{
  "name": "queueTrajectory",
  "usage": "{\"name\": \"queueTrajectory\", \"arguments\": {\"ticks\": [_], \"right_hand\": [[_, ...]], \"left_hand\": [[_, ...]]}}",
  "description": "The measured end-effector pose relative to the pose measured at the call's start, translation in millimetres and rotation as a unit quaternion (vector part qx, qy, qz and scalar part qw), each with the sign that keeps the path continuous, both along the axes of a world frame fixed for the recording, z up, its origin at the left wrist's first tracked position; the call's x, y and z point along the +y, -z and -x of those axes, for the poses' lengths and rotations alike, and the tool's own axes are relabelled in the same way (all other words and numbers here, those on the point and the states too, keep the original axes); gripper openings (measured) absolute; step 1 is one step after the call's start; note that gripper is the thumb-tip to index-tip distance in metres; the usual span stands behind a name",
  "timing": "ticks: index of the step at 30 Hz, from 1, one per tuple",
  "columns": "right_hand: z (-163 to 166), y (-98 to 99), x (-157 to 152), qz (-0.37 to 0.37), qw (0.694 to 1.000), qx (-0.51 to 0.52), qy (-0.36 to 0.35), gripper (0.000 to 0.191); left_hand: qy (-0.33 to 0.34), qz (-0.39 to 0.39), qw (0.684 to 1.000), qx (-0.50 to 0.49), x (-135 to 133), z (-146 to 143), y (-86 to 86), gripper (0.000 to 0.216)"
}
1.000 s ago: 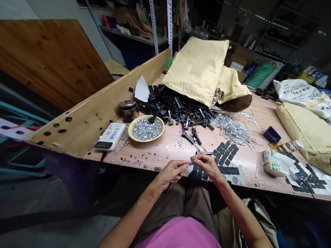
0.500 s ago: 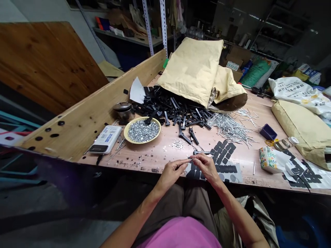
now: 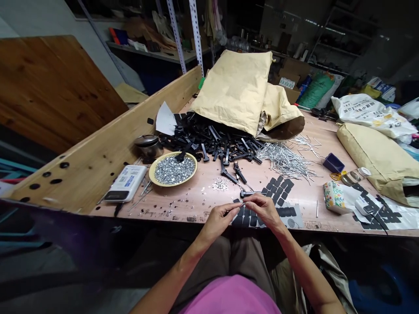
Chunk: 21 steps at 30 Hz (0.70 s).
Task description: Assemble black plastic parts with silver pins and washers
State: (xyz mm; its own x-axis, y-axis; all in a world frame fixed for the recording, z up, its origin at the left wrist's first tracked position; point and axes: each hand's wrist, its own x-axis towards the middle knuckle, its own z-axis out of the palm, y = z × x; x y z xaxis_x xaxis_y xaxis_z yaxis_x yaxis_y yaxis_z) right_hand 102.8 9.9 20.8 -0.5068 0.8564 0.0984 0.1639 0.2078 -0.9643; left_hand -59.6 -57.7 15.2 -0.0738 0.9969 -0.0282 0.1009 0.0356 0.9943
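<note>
Black patches [image 3: 285,212] near left hand [image 3: 218,222] and right hand [image 3: 264,212], both pinching small part [image 3: 242,204] (too tiny to identify); metal bits [image 3: 220,184] just beyond grip; slack pinch could drop part among patches.

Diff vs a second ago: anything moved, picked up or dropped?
The view swung slightly right, so the bowl and rod pile sit further left in frame. No pick-up or release visible. Unchanged: left hand and right hand still pinch a small thin piece; bowl and rod pile look undisturbed.
</note>
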Motion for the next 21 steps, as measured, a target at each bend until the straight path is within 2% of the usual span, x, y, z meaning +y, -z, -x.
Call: {"name": "queueTrajectory", "arguments": {"ticks": [5, 9, 13, 15, 18, 21], "right_hand": [[-8, -0.9, 5, -0.007, 1.0, -0.005, -0.028, 0.035], [-14, -3.9, 6, -0.023, 0.998, -0.029, -0.05, 0.035], [-14, -1.8, 3, -0.047, 0.997, -0.047, -0.036, 0.036], [-13, 1.1, 1, -0.029, 0.998, -0.048, -0.017, 0.038], [-10, 2.9, -3, -0.011, 0.998, -0.054, 0.006, 0.036], [-9, 0.4, -6, -0.053, 0.995, -0.079, 0.014, 0.035]], "left_hand": [[0.021, -0.019, 0.999, 0.034, -2, -1, -1.2, 0.026], [0.065, -0.047, 0.995, 0.067, -2, 1, -3.0, 0.024], [0.058, -0.114, 0.979, 0.158, -4, -1, 2.5, 0.025], [0.036, -0.158, 0.958, 0.237, -6, -3, 7.2, 0.028], [0.012, -0.217, 0.904, 0.368, -9, -5, 13.2, 0.033], [0.001, -0.263, 0.856, 0.445, -11, -5, 15.9, 0.035]]}}
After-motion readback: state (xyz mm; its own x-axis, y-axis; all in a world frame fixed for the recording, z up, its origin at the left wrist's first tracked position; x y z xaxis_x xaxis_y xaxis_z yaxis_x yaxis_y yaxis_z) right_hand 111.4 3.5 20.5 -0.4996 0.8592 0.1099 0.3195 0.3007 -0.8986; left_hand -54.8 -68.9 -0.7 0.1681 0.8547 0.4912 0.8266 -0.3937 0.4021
